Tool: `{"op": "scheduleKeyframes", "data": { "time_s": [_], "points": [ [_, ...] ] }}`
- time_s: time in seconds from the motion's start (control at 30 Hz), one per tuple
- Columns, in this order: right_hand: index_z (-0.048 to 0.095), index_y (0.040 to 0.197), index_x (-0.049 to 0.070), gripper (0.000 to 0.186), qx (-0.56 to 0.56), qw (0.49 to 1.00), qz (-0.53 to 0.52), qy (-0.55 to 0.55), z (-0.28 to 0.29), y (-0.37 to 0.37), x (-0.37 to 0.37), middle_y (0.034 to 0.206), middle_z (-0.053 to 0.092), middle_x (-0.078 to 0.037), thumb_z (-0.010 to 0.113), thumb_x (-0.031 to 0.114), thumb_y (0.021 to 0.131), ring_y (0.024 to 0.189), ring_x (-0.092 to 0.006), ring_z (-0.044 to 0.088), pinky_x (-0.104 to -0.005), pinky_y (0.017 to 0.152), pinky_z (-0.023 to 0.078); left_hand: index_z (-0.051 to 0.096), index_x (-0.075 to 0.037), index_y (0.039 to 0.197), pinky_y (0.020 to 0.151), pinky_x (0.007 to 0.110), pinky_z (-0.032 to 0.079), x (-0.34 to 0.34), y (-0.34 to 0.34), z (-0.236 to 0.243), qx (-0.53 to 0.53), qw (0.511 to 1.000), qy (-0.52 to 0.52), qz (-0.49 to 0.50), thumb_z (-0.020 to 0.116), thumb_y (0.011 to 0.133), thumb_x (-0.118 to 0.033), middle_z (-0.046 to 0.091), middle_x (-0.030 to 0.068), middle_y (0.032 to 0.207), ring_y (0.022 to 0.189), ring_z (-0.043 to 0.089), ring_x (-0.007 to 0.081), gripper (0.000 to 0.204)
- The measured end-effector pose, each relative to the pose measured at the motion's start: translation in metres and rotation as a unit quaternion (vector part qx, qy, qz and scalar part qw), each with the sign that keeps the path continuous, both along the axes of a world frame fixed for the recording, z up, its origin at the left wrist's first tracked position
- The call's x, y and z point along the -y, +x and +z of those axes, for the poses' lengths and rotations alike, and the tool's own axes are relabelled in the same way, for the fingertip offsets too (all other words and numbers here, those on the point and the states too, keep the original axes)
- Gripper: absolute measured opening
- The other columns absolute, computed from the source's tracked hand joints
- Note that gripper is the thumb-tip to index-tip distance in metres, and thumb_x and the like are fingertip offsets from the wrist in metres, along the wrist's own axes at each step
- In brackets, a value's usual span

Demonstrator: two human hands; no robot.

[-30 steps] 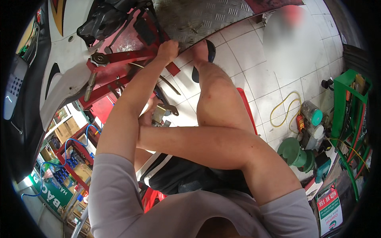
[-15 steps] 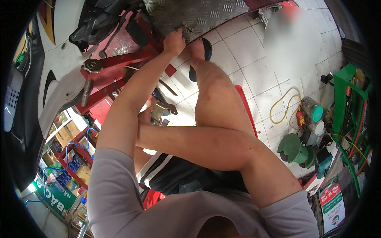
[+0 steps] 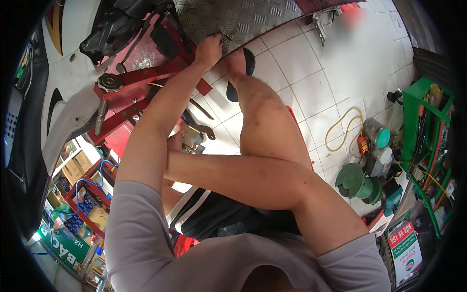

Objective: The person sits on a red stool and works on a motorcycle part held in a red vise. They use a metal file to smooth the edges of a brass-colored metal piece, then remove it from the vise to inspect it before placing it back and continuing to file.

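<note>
My left hand (image 3: 209, 51) reaches far forward to the edge of a metal tread-plate platform (image 3: 253, 22). Its fingers are curled together, and a small thin metal piece (image 3: 227, 36) shows by the fingertips; whether it is in the grip is unclear. Below my left forearm, my right hand (image 3: 176, 141) is closed at the side of a metal bracket-like part (image 3: 195, 137), which has a flat dark tab with a hole. My left arm hides some of that hand. Beside both hands runs a red steel lift frame (image 3: 151, 73) with a round knob (image 3: 110, 82).
A white and black motorbike (image 3: 68, 73) stands at the left. On the tiled floor to the right lie a yellow cable (image 3: 335, 146), a clear jar with a teal lid (image 3: 379, 136), a green spool-shaped container (image 3: 352, 180) and a green rack (image 3: 413, 107). A blurred figure is at the upper right.
The view has shifted slightly, so the surroundings sit a little further left. Both hands keep nearly the same places and closed shapes.
</note>
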State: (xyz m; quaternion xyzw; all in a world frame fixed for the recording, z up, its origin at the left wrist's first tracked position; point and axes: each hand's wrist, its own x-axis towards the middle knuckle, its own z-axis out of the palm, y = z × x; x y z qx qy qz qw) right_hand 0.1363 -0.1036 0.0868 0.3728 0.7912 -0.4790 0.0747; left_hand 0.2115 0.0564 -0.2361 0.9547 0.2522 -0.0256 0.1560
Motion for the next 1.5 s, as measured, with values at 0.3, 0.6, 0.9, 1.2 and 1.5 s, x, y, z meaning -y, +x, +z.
{"op": "scheduleKeyframes", "data": {
  "time_s": [0.3, 0.6, 0.9, 1.2, 1.5],
  "points": [
    [0.061, 0.129, 0.017, 0.045, 0.015, 1.000, 0.008, -0.003, 0.002, 0.001, -0.003, 0.136, 0.054, -0.008, 0.064, 0.022, 0.084, 0.127, -0.0350, 0.048, -0.0554, 0.100, 0.037, 0.058, -0.007, 0.108, 0.077, 0.051, 0.052, 0.004, -0.003, -0.011, -0.035, 0.999, 0.017, -0.024, 0.053, 0.086, -0.014, 0.065, 0.0190, 0.092, 0.088, 0.064, 0.0403, 0.024],
    [0.063, 0.126, 0.015, 0.044, 0.069, 0.997, -0.034, -0.019, -0.041, -0.037, -0.024, 0.134, 0.057, -0.005, 0.065, 0.024, 0.083, 0.125, -0.0328, 0.050, -0.0556, 0.099, 0.038, 0.061, -0.003, 0.113, 0.077, 0.041, 0.052, 0.011, -0.047, 0.108, 0.005, 0.982, -0.074, -0.173, 0.063, 0.086, -0.021, 0.069, 0.0169, 0.096, 0.083, 0.065, 0.0329, 0.032],
    [0.071, 0.101, 0.005, 0.044, 0.111, 0.992, 0.049, 0.044, -0.032, -0.010, -0.030, 0.089, 0.071, -0.012, 0.063, 0.042, 0.078, 0.076, -0.0262, 0.067, -0.0380, 0.071, 0.053, 0.057, 0.003, 0.103, 0.058, 0.022, 0.046, 0.116, -0.298, 0.310, 0.355, 0.816, -0.217, 0.401, 0.056, 0.092, -0.005, 0.065, 0.0071, 0.081, 0.066, 0.061, 0.0110, 0.013],
    [0.067, 0.107, 0.001, 0.042, 0.001, 0.998, -0.027, 0.056, -0.042, -0.015, -0.031, 0.088, 0.069, -0.017, 0.057, 0.037, 0.088, 0.077, -0.0279, 0.066, -0.0376, 0.071, 0.052, 0.058, 0.002, 0.101, 0.062, 0.022, 0.044, 0.208, -0.321, 0.275, 0.482, 0.707, -0.216, 0.469, 0.059, 0.092, -0.002, 0.065, 0.0068, 0.086, 0.072, 0.059, 0.0105, 0.010],
    [0.067, 0.103, -0.002, 0.045, -0.080, 0.975, -0.196, 0.068, -0.021, 0.006, 0.040, 0.080, 0.069, -0.018, 0.060, 0.038, 0.085, 0.071, -0.0255, 0.068, -0.0378, 0.067, 0.052, 0.062, 0.005, 0.090, 0.069, 0.031, 0.051, 0.218, -0.311, 0.274, 0.431, 0.773, -0.060, 0.461, 0.064, 0.082, -0.002, 0.068, 0.0163, 0.080, 0.074, 0.067, 0.0209, 0.011]
  ]
}}
